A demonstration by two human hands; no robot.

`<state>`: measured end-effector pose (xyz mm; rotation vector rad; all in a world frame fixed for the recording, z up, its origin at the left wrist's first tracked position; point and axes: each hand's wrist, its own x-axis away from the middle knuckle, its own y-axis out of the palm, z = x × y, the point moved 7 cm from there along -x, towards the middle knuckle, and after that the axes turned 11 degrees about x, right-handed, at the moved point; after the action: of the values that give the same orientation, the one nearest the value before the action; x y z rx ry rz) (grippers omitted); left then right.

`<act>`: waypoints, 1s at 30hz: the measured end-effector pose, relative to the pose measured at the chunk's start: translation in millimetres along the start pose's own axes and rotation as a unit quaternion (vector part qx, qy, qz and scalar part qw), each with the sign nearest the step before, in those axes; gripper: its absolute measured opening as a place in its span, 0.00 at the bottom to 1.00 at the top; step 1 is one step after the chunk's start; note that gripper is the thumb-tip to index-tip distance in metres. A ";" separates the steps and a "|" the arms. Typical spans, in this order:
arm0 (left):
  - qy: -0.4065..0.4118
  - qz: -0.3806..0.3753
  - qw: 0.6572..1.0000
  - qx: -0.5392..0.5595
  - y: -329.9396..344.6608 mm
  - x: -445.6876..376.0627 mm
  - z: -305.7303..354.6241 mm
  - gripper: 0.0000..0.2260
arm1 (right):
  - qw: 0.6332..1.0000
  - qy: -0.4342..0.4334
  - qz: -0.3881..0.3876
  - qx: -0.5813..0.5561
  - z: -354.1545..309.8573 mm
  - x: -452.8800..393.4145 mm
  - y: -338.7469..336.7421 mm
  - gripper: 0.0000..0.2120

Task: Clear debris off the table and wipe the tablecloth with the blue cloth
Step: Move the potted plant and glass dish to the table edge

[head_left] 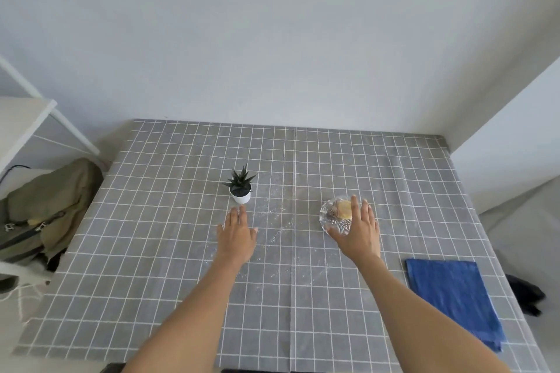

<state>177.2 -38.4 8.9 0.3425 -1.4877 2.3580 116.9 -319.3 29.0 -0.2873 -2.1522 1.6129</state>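
Note:
A grey checked tablecloth (pixel 151 221) covers the table, with whitish crumbs (pixel 277 233) scattered along its middle. A small potted succulent (pixel 240 188) in a white pot stands near the centre. My left hand (pixel 238 236) reaches toward it with straight fingers, the fingertips just short of the pot. A clear cut-glass dish (pixel 335 216) holding a yellowish item sits to the right. My right hand (pixel 360 230) lies over the dish's right side with fingers spread; whether it touches the dish I cannot tell. A folded blue cloth (pixel 454 297) lies at the table's right front.
A white wall runs behind the table and another closes the right side. At the left stand a white shelf frame (pixel 27 118) and an olive bag (pixel 51 200) on a seat. A dark object (pixel 527 294) lies on the floor to the right.

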 end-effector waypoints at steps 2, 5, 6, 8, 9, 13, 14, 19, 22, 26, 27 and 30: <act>-0.011 0.024 0.999 0.039 -0.4 -4.3 0.1 0.31 | 0.999 0.005 0.000 -0.031 3.6 -5.1 5.1 0.50; -0.016 0.092 0.989 0.112 -6.6 -13.0 -3.2 0.35 | 0.997 0.004 0.011 -0.080 7.2 -9.3 14.4 0.51; -0.019 0.110 0.985 0.134 -8.6 -16.4 -4.8 0.36 | 0.996 0.002 0.012 -0.092 8.6 -10.1 18.1 0.52; -0.028 0.132 0.976 0.169 -9.6 -24.6 -7.7 0.38 | 0.993 -0.005 0.020 -0.112 9.9 -10.8 22.7 0.54; -0.033 0.141 0.971 0.190 -10.1 -27.6 -8.1 0.39 | 0.992 -0.012 0.029 -0.122 9.6 -10.4 23.9 0.55; -0.042 0.196 0.935 0.293 -10.9 -33.4 -6.4 0.41 | 0.987 -0.022 0.074 -0.145 8.3 -10.3 27.7 0.54; -0.045 0.211 0.923 0.319 -10.1 -35.1 -7.6 0.41 | 0.985 -0.020 0.083 -0.150 8.6 -9.7 29.2 0.54; -0.035 0.275 0.875 0.398 -3.8 -47.3 -15.4 0.37 | 0.978 -0.028 0.122 -0.168 10.2 -9.8 32.9 0.53; -0.012 0.300 0.858 0.417 -10.2 -48.6 -10.3 0.30 | 0.977 -0.026 0.127 -0.172 9.5 -10.2 33.1 0.53; 0.027 0.322 0.862 0.390 -19.2 -50.7 -7.4 0.19 | 0.975 -0.032 0.134 -0.175 8.7 -13.1 31.9 0.52; 0.032 0.327 0.864 0.382 -20.3 -50.6 -8.3 0.17 | 0.974 -0.034 0.138 -0.175 8.5 -14.5 31.4 0.51; 0.043 0.334 0.867 0.367 -22.6 -48.9 -9.3 0.15 | 0.973 -0.036 0.144 -0.175 8.1 -18.1 31.8 0.50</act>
<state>230.8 -28.2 5.4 -0.1583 -0.6369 3.3897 126.3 -324.2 -7.0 -0.6879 -2.5430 1.3910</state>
